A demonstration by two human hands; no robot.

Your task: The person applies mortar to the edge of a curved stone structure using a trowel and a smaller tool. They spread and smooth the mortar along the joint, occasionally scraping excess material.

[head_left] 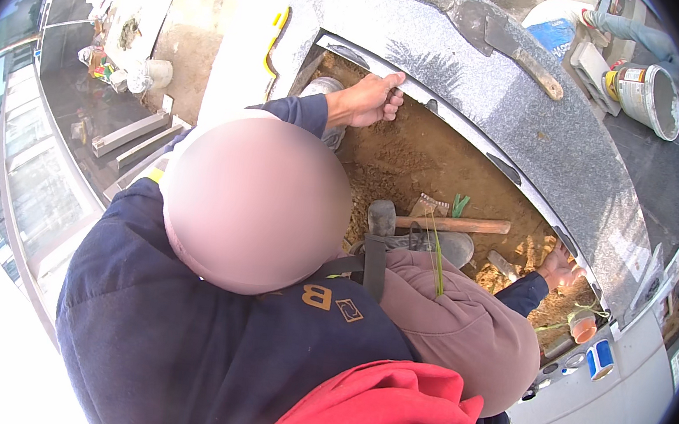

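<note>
Neither of my hands shows; red cloth (386,399) and a little skin fill the lower edge. Before me a co-worker in a navy jacket (201,346) crouches, head blurred, over a soil-filled opening (411,162) framed by grey speckled stone (514,123). Their upper hand (374,100) has fingers curled at the opening's white inner edge (457,117); their lower hand (561,270) touches that edge farther right, fingers bent. By their knee a mallet (470,225) lies on the soil near a grey shoe (451,249).
Flat dirty tools (474,29) and a yellow strip-like object (275,40) lie on the stone. At upper right are a bucket (655,104), blocks (594,77) and another person's leg (639,37). Stone pieces (128,132) lie at left; small cans (597,355) stand at lower right.
</note>
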